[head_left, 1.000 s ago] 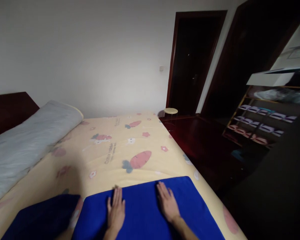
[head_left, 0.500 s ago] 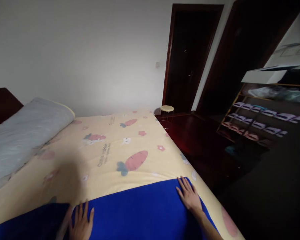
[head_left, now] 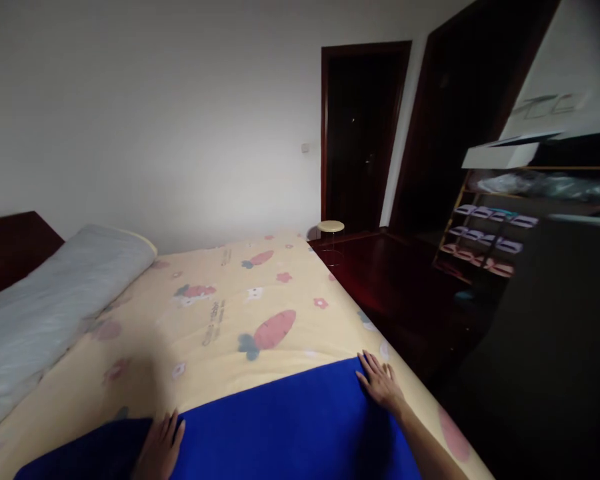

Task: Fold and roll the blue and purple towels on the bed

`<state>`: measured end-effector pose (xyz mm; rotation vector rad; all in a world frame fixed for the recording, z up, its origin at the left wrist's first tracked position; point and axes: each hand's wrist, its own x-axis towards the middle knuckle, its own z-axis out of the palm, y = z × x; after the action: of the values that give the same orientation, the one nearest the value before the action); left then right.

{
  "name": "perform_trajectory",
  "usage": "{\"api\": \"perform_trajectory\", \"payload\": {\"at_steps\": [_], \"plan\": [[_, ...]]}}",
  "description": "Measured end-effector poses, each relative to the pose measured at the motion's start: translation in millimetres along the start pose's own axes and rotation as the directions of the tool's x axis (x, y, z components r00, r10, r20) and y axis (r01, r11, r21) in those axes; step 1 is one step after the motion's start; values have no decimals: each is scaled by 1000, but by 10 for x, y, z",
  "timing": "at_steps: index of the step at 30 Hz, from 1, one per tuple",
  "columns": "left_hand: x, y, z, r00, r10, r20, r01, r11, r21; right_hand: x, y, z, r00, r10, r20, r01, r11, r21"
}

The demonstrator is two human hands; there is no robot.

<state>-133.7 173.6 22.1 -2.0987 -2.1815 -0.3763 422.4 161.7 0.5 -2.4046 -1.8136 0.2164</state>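
A dark blue cloth [head_left: 275, 427] lies spread on the near part of the bed, over a cream sheet [head_left: 260, 293] printed with carrots, flowers and rabbits. My left hand [head_left: 161, 443] rests on the cloth near its far edge, fingers extended and pointing away from me. At the cloth's far right corner, my right hand [head_left: 383, 385] lies flat with its fingers spread. Both hands press on the fabric and neither grasps it. The cloth's near part runs out of view at the bottom.
A grey folded quilt [head_left: 80, 287] lies along the bed's left side by a dark headboard [head_left: 17, 250]. Beyond the bed stands a round stool [head_left: 331, 227] near a dark door [head_left: 365, 140]. On the right are a shoe rack [head_left: 485, 233] and a dark surface [head_left: 550, 353].
The view has tilted up and shifted slightly. My left hand's fingers have drawn closer together on the cloth; my right hand remains at the corner, turned a little.
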Motion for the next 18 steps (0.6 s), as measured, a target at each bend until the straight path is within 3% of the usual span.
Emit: {"api": "perform_trajectory", "payload": {"at_steps": [3, 6, 8, 11, 14, 18], "plan": [[-122, 371, -12, 997, 68, 25, -69, 998, 4, -264, -496, -14, 979, -167, -115, 176, 982, 73], [-401, 973, 84, 985, 155, 79, -155, 988, -7, -730, -1267, 139, 895, -419, -155, 443, 874, 198], [-659, 1396, 164, 958, 228, 173, -229, 973, -17, -1044, -1710, 265, 840, -512, -181, 543, 801, 252], [-1023, 1750, 224, 922, 283, 265, -283, 958, -40, -1367, -1951, 366, 811, -567, -148, 584, 761, 285], [-1228, 1544, 172, 932, 251, 261, -249, 968, -44, -1477, -1656, 334, 872, -484, -78, 487, 835, 257], [-1338, 671, 55, 981, 13, 193, -19, 999, 34, -1473, -889, 234, 985, -146, -91, 157, 979, 133]]}}
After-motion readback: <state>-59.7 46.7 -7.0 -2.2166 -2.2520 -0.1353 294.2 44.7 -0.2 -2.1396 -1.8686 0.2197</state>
